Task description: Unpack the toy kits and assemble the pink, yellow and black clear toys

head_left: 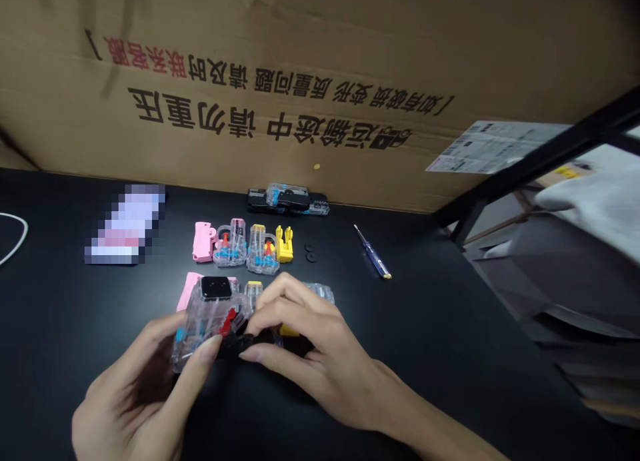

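Note:
My left hand (145,388) is closed around a clear plastic toy (200,321) with a black cap (216,287), blue inner pieces and a red trigger-like piece (228,321). Its thumb presses near the bottom of the red piece. At the toy's right side, my right hand (310,344) pinches a small black part (243,343) between thumb and fingers; whether this part is joined to the toy I cannot tell. Behind my hands lie a pink piece (189,291), a yellow piece (289,330) and more clear parts (320,290), partly hidden by the toy and my right hand.
Farther back are two clear toy bodies (230,248), a pink piece (203,242), a yellow piece (285,245) and small black discs (311,256). A blue screwdriver (373,251) lies right, a blurred phone-like object (127,224) left. Black parts (290,199) rest against a cardboard box (225,21).

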Motion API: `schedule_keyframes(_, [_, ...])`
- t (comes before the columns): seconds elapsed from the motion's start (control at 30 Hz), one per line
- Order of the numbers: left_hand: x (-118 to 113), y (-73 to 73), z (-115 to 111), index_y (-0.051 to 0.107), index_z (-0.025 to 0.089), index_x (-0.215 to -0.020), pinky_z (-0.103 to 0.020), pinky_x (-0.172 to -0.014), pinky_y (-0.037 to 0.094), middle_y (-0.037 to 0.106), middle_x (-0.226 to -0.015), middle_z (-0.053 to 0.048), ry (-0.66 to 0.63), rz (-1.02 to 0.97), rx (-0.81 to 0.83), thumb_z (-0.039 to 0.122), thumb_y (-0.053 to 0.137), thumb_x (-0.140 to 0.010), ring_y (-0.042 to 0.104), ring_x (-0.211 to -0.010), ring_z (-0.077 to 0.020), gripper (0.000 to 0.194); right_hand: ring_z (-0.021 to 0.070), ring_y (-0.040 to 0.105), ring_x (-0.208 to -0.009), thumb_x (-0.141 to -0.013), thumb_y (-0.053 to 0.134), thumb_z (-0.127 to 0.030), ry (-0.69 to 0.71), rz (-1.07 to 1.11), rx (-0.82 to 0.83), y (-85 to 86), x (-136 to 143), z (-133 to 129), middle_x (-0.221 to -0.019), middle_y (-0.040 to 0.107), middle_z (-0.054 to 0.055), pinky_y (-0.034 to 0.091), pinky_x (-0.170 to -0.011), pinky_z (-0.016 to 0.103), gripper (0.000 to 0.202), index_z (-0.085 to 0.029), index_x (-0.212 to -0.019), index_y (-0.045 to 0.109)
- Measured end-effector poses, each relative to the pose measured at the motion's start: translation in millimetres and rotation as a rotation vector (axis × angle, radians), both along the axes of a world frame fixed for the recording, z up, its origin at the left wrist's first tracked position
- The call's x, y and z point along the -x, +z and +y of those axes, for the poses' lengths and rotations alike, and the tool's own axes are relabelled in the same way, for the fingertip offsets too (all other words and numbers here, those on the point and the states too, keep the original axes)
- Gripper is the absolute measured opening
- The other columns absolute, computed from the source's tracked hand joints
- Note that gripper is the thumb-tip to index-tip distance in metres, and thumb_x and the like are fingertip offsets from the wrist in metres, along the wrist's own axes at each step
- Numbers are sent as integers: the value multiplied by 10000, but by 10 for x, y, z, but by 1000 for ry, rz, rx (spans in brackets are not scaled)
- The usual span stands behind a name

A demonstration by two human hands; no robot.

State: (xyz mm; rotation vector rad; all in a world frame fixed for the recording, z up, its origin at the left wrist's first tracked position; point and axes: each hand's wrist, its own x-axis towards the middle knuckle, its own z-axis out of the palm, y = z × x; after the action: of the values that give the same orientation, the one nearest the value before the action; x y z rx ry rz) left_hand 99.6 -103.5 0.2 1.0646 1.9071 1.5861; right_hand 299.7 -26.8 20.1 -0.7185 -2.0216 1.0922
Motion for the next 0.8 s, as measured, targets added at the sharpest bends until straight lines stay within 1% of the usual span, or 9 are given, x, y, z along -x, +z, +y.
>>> schedule_keyframes(0.07, [17, -5, 0, 901, 297, -1030, -106, -659, 613, 891, -895, 61, -17, 10, 2, 396, 981, -835, 783, -644, -115, 233, 165, 681, -1013, -1081, 810, -212, 18, -22, -10, 13, -14, -8, -1114, 662, 36, 592, -887, 287, 82, -219, -1147, 761])
schedule_keyframes(0.13, [36, -5, 9, 907, 289, -1015, -136, -629, 632, 893, -895, 44, -53, 20, -19, 416, 987, -830, 796, -646, -141, 239, 175, 691, -1023, -1100, 787, -236, 32, -41, -24, 21, -27, -11, -1114, 668, 44, 608, -887, 296, 60, -228, -1156, 767])
schedule_keyframes(0.23, [49, 4, 19, 908, 284, -1017, -179, -656, 670, 899, -929, 20, -60, -11, -17, 445, 965, -864, 825, -698, -177, 229, 186, 712, -1041, -1103, 786, -259, 25, -41, -44, 22, -32, -13, -1131, 681, 56, 630, -898, 308, 55, -227, -1148, 780])
schedule_keyframes(0.37, [60, -8, 18, 912, 283, -1022, -170, -703, 684, 907, -961, 15, -95, -20, -30, 429, 953, -892, 852, -750, -183, 200, 200, 742, -1096, -1095, 793, -235, -17, -12, -95, 16, -13, -32, -1207, 728, 72, 647, -965, 344, 64, -233, -1159, 794])
schedule_keyframes(0.5, [80, -62, 3, 906, 250, -1045, -182, -667, 680, 900, -936, 1, -45, 40, -37, 452, 963, -879, 840, -718, -187, 268, 212, 774, -1118, -1099, 786, -204, -39, 46, -150, 20, 12, -60, -1212, 824, 55, 648, -1024, 388, 132, -260, -1219, 795])
schedule_keyframes(0.63, [81, -105, -23, 895, 252, -1059, -188, -675, 675, 894, -923, 9, -25, 83, -30, 466, 958, -880, 835, -715, -187, 287, 202, 805, -1137, -1092, 793, -182, -51, 68, -150, 6, 29, -69, -1228, 860, 60, 655, -1039, 354, 149, -237, -1230, 808])
schedule_keyframes(0.73, [84, -134, -39, 884, 258, -1105, -195, -630, 659, 893, -931, 10, -15, 119, -10, 474, 958, -877, 806, -660, -178, 322, 198, 825, -1124, -1102, 777, -181, -85, 78, -172, -5, 34, -72, -1224, 876, 53, 669, -1041, 344, 145, -242, -1224, 824])
schedule_keyframes(0.8, [92, -149, -43, 880, 250, -1106, -221, -606, 661, 892, -936, -6, -20, 140, -6, 495, 949, -880, 796, -642, -191, 340, 203, 840, -1091, -1104, 774, -190, -112, 76, -169, -1, 35, -73, -1206, 886, 45, 685, -1023, 356, 138, -259, -1205, 839])
